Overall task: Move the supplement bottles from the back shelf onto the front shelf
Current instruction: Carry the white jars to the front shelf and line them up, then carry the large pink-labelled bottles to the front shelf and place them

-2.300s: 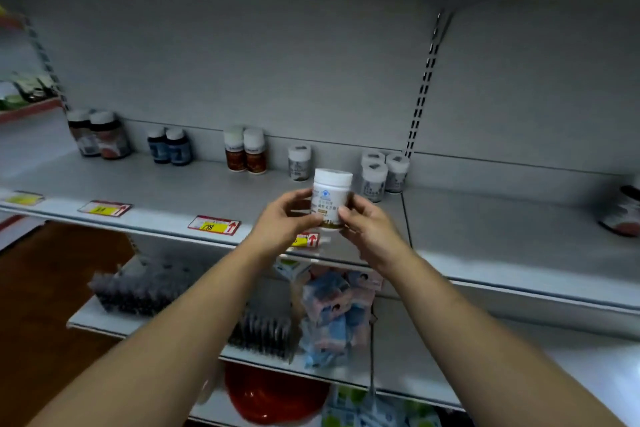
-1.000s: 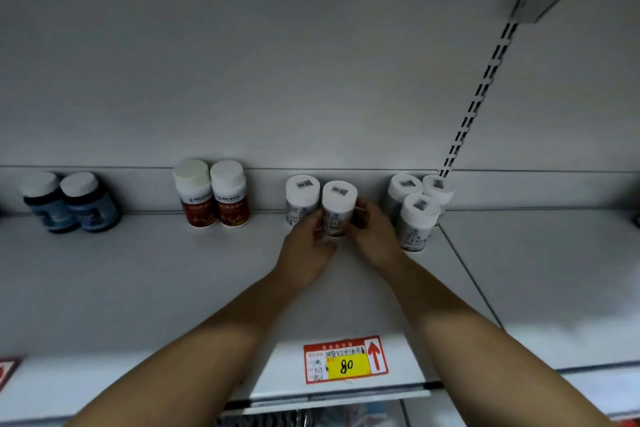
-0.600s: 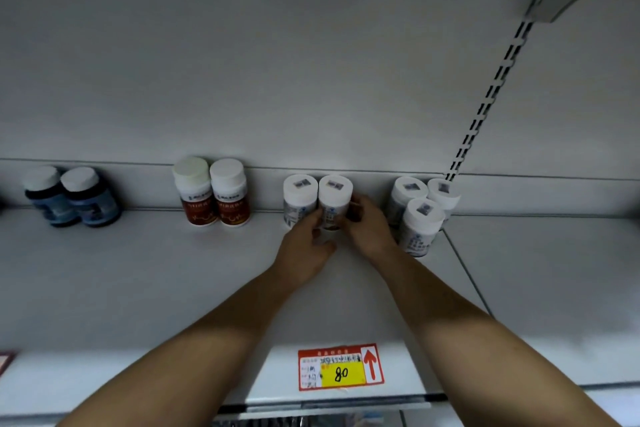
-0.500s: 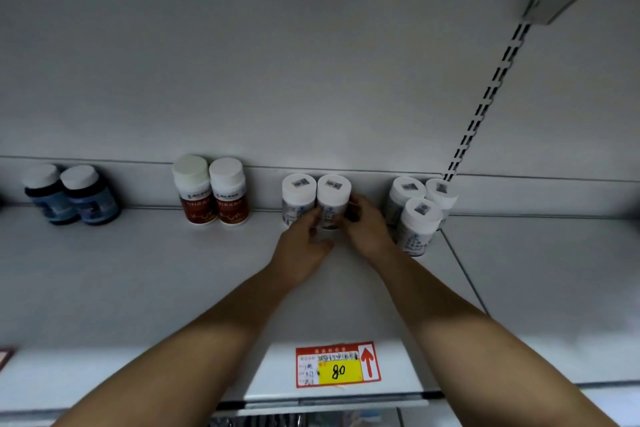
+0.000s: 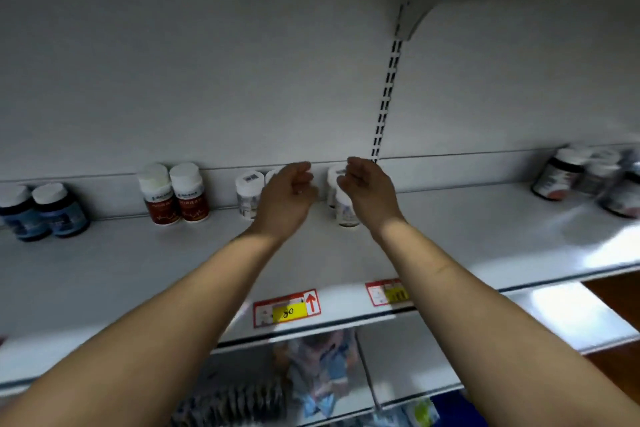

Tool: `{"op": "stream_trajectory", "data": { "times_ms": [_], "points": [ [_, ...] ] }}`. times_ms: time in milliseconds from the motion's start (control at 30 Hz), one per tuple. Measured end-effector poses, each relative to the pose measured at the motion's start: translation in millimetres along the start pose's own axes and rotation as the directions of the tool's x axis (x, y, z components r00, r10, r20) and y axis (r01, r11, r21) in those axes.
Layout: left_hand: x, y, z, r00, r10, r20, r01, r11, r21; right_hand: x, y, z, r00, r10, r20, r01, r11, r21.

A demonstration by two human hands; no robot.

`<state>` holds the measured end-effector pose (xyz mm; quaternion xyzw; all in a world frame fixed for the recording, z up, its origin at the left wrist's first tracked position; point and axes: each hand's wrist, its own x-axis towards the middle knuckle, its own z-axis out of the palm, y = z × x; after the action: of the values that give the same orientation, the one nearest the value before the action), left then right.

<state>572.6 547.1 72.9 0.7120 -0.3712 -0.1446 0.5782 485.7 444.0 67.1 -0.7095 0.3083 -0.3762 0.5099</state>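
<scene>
The white supplement bottles (image 5: 248,196) stand upright in a row against the shelf's (image 5: 450,253) back edge, partly hidden behind both hands. The left hand (image 5: 289,199) and right hand (image 5: 367,191) hover just in front of them, fingers loosely curled and grasping nothing. A second white bottle group (image 5: 344,208) lies nearest the right hand. Red-labelled bottles (image 5: 173,194) stand further left along the back edge.

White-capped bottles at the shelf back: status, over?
Left hand open, empty. Right hand open, empty. White-capped bottles upright against the back panel, partly hidden behind both hands. Shelf front bare, nothing blocking.
</scene>
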Motion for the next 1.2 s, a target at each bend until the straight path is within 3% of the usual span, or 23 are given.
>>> {"op": "stream_trajectory", "data": {
  "times_ms": [133, 400, 733, 867, 1033, 1200],
  "points": [
    [-29, 44, 65, 0.998, 0.059, -0.006, -0.060, 0.997, -0.039, -26, -1, -84, 0.996, -0.025, -0.091, 0.028, 0.999, 0.035],
    [-111, 121, 267, 0.985, 0.069, 0.158, -0.037, 0.980, -0.195, -90, 25, -314, 0.978, 0.040, -0.204, -0.037, 0.999, 0.017],
    [-130, 189, 504, 0.914, 0.135, 0.384, -0.059, 0.977, -0.203, -100, 88, -550, 0.908, 0.102, -0.407, -0.106, 0.994, 0.014],
    [-98, 196, 583, 0.912, 0.188, 0.365, -0.115, 0.970, -0.212, -58, 123, -610, 0.913, 0.081, -0.399, -0.093, 0.996, -0.010],
    [-49, 207, 645, 0.948, 0.131, 0.292, -0.087, 0.984, -0.157, 8, 145, -665, 0.944, 0.131, -0.303, -0.150, 0.988, -0.040],
    [-16, 206, 673, 0.993, 0.081, 0.086, -0.075, 0.995, -0.072, 71, 168, -695, 0.969, 0.152, -0.196, -0.167, 0.984, -0.065]
  ]
}}
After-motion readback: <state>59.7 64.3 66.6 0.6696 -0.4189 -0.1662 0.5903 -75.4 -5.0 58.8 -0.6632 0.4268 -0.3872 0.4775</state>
